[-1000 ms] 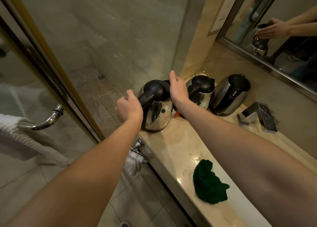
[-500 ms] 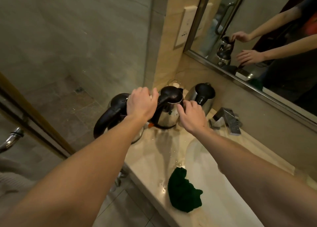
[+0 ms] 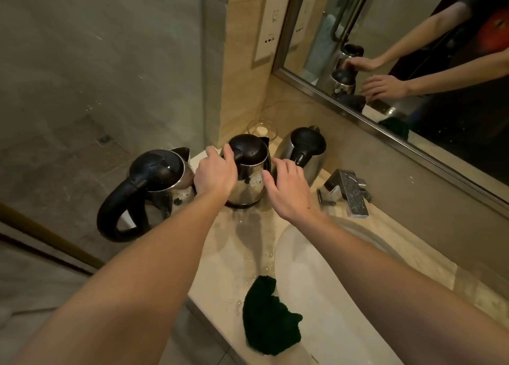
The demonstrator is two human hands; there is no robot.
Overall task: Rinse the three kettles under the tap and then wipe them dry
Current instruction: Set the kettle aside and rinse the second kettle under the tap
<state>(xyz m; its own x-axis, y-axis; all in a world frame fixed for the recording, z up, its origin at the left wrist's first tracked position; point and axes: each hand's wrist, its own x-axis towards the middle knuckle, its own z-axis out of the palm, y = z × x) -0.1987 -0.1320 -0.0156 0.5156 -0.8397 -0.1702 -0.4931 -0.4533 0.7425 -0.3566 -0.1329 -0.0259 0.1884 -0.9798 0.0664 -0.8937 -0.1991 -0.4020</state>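
Three steel kettles with black lids stand in a row at the counter's far left corner. The left kettle point(image 3: 158, 176) has its big black handle toward me. My left hand point(image 3: 214, 173) grips the handle of the middle kettle point(image 3: 252, 163), which stands on the wet counter. My right hand point(image 3: 287, 189) is beside that kettle's right side with relaxed fingers, the thumb at the steel body. The right kettle point(image 3: 304, 147) stands untouched just beyond my right fingers. A crumpled dark green cloth point(image 3: 268, 317) lies at the counter's near edge.
A square chrome tap point(image 3: 348, 192) stands right of the kettles, over the white sink basin point(image 3: 316, 257). A small glass point(image 3: 261, 129) sits in the corner behind the kettles. A mirror point(image 3: 413, 61) spans the back wall; shower glass point(image 3: 110, 75) closes the left side.
My left hand left the left kettle and now grips the middle kettle's handle. My right hand shifted from the left kettle's lid to the middle kettle's right side. The view swung right.
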